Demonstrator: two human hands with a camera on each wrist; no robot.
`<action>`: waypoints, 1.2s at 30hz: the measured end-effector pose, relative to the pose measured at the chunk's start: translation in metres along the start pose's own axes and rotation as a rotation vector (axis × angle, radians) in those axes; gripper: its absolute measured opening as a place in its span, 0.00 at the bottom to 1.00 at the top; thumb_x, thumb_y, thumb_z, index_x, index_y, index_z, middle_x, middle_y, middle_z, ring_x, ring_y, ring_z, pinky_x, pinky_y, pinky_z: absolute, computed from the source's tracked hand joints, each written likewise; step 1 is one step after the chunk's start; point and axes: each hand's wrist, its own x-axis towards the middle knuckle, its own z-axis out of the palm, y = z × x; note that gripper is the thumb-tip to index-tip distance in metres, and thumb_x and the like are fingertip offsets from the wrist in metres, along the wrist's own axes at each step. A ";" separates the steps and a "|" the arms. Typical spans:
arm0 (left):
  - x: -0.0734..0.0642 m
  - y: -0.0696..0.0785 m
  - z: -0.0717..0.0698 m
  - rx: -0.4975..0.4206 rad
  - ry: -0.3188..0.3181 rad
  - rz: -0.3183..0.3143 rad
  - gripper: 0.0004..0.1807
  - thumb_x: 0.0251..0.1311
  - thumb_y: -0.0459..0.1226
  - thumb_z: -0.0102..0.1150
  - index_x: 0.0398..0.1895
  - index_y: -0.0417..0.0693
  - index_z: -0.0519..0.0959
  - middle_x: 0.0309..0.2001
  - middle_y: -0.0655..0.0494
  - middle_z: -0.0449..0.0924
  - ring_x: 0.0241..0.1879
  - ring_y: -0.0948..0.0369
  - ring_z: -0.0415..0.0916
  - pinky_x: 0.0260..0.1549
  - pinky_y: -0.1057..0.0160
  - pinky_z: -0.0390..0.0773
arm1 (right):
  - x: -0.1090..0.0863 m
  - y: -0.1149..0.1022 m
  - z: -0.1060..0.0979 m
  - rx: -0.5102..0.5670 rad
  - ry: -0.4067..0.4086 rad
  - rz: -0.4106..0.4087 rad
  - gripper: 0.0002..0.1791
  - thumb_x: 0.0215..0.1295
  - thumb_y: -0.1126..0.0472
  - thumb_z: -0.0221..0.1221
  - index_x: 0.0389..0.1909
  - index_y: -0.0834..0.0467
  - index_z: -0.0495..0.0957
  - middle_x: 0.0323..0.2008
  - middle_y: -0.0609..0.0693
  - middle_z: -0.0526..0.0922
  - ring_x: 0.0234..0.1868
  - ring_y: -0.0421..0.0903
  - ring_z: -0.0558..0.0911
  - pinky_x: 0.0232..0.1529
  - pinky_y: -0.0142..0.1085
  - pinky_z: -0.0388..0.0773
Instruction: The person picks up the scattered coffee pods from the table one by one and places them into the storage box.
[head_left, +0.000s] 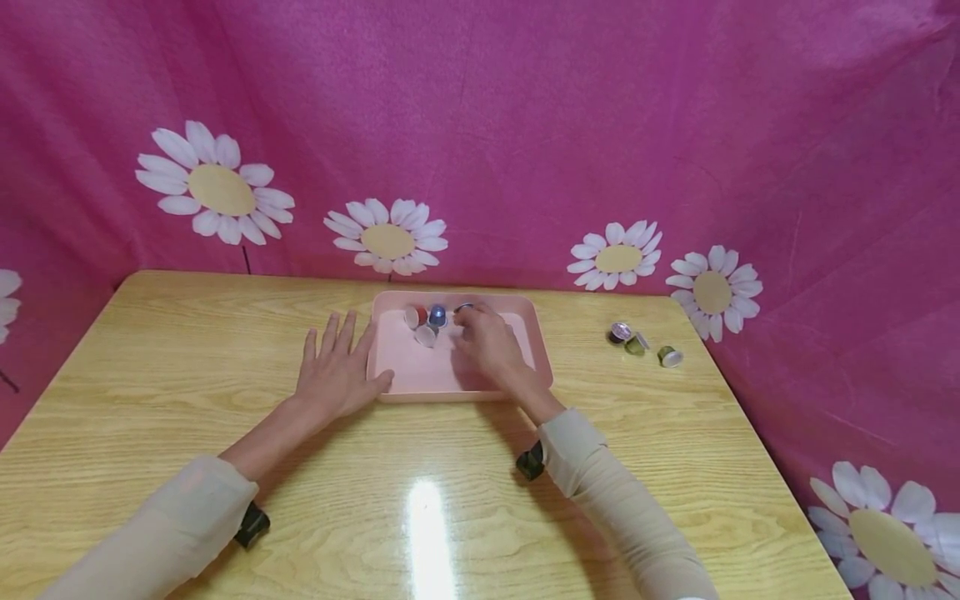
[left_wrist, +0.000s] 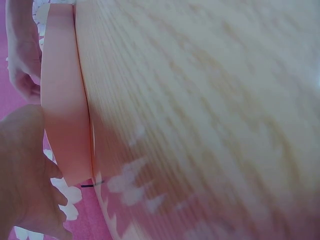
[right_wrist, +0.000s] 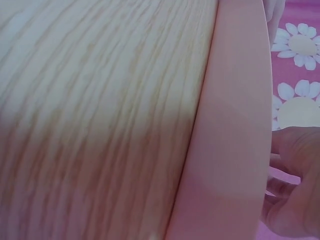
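A shallow pink tray (head_left: 420,397) sits at the back middle of the table. Inside its left part are a red coffee capsule (head_left: 414,315), a blue coffee capsule (head_left: 438,314) and one with its pale lid (head_left: 426,336) facing up. My right hand (head_left: 491,346) reaches into the tray, fingers bent at a dark bluish coffee capsule (head_left: 464,307) that they partly hide and seem to pinch. In the right wrist view, the tray wall (right_wrist: 227,125) covers the fingertips. With fingers spread, my left hand (head_left: 337,377) rests at the tray's left side, thumb over its front left corner.
On the table (head_left: 300,517), right of the tray, lie a purple coffee capsule (head_left: 618,332) and two green coffee capsules, one beside it (head_left: 636,343) and one further right (head_left: 670,357). A pink flowered cloth (head_left: 510,150) hangs behind the table's back edge.
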 end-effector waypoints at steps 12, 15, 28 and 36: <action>-0.001 0.002 -0.002 -0.004 -0.003 -0.002 0.48 0.62 0.56 0.55 0.78 0.39 0.52 0.77 0.32 0.42 0.76 0.37 0.31 0.68 0.33 0.31 | -0.005 0.015 -0.022 -0.066 0.135 -0.163 0.14 0.57 0.63 0.71 0.46 0.56 0.86 0.42 0.47 0.86 0.44 0.45 0.80 0.52 0.40 0.73; -0.001 0.002 -0.002 -0.006 -0.005 -0.005 0.49 0.62 0.56 0.55 0.78 0.39 0.52 0.77 0.32 0.42 0.76 0.37 0.31 0.68 0.33 0.31 | -0.004 0.019 -0.028 -0.055 0.148 -0.177 0.18 0.54 0.63 0.73 0.47 0.57 0.86 0.41 0.51 0.87 0.44 0.51 0.79 0.54 0.46 0.70; -0.001 0.000 0.000 -0.023 -0.025 -0.010 0.49 0.63 0.57 0.54 0.79 0.40 0.51 0.77 0.32 0.40 0.76 0.37 0.29 0.68 0.34 0.29 | -0.013 0.039 -0.055 0.051 0.078 -0.016 0.18 0.60 0.64 0.68 0.52 0.62 0.82 0.48 0.59 0.82 0.43 0.53 0.84 0.44 0.43 0.80; -0.002 0.001 -0.001 -0.025 -0.007 0.010 0.48 0.64 0.56 0.53 0.78 0.38 0.52 0.77 0.30 0.42 0.76 0.36 0.32 0.67 0.33 0.32 | -0.023 0.058 -0.071 0.069 0.091 0.034 0.19 0.60 0.63 0.68 0.52 0.64 0.80 0.49 0.63 0.81 0.42 0.57 0.84 0.44 0.48 0.79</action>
